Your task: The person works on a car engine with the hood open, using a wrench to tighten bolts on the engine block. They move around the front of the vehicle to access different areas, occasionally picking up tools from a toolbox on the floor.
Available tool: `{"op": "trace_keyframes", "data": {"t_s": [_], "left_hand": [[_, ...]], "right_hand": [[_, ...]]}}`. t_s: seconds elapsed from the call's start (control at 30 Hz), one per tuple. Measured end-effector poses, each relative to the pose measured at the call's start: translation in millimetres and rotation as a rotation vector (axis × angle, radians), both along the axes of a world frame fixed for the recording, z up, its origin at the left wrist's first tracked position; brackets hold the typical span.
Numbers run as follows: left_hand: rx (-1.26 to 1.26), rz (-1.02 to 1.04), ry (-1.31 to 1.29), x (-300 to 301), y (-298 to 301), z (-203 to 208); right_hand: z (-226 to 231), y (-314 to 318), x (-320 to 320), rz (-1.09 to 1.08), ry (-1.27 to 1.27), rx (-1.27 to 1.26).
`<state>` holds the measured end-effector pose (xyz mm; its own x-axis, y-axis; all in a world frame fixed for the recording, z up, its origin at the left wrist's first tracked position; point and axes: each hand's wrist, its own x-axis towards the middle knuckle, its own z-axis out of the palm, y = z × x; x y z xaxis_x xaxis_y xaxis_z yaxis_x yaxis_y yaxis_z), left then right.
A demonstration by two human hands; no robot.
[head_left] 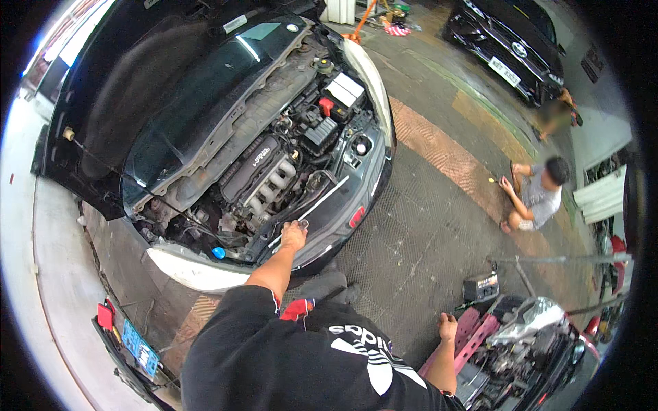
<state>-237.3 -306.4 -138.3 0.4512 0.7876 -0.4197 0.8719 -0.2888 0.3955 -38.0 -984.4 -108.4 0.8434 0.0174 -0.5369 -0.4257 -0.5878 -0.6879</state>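
Left hand point(295, 236), fingers bunched, seemingly pinching small metal piece point(304, 224) at its one o'clock, above front panel point(326, 226): probably light, rigid, slick; grip the rim. Right hand point(448, 327) half-curled, contents unclear, pink frame point(468, 323) at three o'clock.

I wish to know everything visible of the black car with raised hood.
The black car stands at upper left, nose angled toward lower right. Its dark hood is up, revealing a black, plastic-looking engine cover, silvery curved pipes and a white-topped battery. The nose bears a red emblem. The person's left hand is at its front edge; exact contact is unclear.
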Motion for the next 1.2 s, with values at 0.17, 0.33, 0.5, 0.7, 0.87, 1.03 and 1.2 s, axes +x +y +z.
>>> {"op": "trace_keyframes", "data": {"t_s": [0.17,0.33,0.5,0.7,0.87,1.03,1.2], "left_hand": [[0.05,-0.091,0.137,35,26,1],[0.083,-0.185,0.214,49,40,-12],[0.095,-0.173,0.206,49,41,2],[0.084,-0.239,0.035,64,47,84],[0.016,-0.291,-0.138,130,15,165],[-0.205,-0.201,-0.037,213,-10,203],[-0.298,-0.213,-0.029,258,-11,216]], "right_hand": [[9,85,92,0.247,-0.036,-0.055],[26,174,136,0.528,-0.022,-0.16],[63,292,182,0.726,-0.065,-0.182],[137,476,213,1.235,-0.597,-0.059],[147,580,221,1.727,-0.876,-0.021],[121,613,285,2.007,-0.587,-0.13],[92,629,345,2.138,-0.686,0.06]]}}
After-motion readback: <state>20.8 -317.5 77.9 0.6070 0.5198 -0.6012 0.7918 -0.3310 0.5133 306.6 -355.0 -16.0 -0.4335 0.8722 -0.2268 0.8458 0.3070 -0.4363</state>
